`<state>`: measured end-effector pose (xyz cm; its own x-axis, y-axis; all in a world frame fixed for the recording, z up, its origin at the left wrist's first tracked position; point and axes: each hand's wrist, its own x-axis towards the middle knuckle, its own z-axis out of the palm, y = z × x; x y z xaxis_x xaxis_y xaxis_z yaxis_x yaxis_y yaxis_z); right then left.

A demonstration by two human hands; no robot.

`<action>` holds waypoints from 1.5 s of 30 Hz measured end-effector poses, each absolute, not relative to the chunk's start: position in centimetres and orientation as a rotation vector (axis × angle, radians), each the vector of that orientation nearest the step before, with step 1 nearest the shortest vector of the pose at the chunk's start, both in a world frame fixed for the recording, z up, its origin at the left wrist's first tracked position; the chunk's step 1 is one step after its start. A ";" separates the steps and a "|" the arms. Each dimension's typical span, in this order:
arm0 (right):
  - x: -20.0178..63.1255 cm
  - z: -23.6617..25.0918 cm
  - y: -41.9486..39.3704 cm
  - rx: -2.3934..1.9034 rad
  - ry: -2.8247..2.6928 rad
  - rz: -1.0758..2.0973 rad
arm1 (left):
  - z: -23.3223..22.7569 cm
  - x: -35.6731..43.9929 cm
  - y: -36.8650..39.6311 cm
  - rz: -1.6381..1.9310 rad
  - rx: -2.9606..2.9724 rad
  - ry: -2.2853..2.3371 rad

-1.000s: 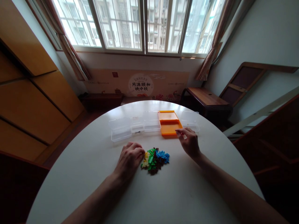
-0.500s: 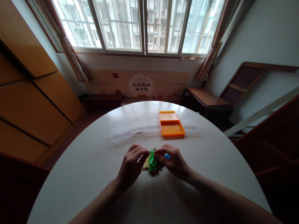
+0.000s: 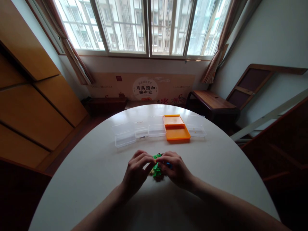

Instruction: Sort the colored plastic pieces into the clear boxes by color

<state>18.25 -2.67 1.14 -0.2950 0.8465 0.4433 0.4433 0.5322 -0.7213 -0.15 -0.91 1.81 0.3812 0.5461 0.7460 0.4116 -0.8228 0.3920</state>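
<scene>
A round white worktop (image 3: 96,179) fills the lower half of the view, its far edge curving toward a window wall. Along the far side, a row of shallow boxes lies open on the surface: three clear plastic boxes (image 3: 125,134) set side by side on the left, then an orange box (image 3: 177,133) with its lid folded back, then one more clear box (image 3: 196,127) on the right. Nearer the viewer, at the middle, sits a small pile of toy bricks (image 3: 157,168), mostly green with some yellow, brown and blue.
</scene>
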 end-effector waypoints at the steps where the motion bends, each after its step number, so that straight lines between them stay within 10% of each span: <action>1: 18.3 1.2 -2.7 -1.053 -1.933 0.591 | 1.8 -0.2 -0.9 1.423 2.500 0.875; 25: 33.8 -1.2 7.0 -1.574 -1.192 0.105 | 1.8 -1.2 -0.1 1.342 2.612 1.141; 45: 28.4 -0.6 4.5 -1.358 -1.513 0.133 | 0.9 -2.1 0.5 0.858 2.603 1.299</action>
